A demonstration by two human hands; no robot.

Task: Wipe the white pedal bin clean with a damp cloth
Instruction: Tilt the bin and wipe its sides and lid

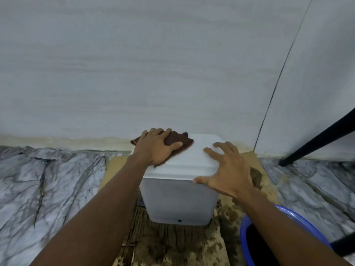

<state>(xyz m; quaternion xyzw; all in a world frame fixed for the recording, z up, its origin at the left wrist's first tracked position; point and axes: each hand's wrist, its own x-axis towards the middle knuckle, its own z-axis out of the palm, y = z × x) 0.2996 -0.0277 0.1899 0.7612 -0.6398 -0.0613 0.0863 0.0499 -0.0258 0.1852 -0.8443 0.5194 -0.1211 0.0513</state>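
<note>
The white pedal bin (178, 200) stands on the floor against the wall, lid closed. A brown cloth (178, 141) lies on the far left part of the lid. My left hand (155, 145) presses flat on the cloth, fingers spread over it. At the lid's near right corner, my right hand (226, 169) rests with fingers spread, thumb on the front edge, holding nothing.
The bin sits on wet, stained cardboard (172, 244) over a marble-patterned floor (48, 185). A blue basin (247, 244) is at the lower right under my right forearm. A black leg (315, 143) slants down at the right. The pale wall (153, 64) is close behind the bin.
</note>
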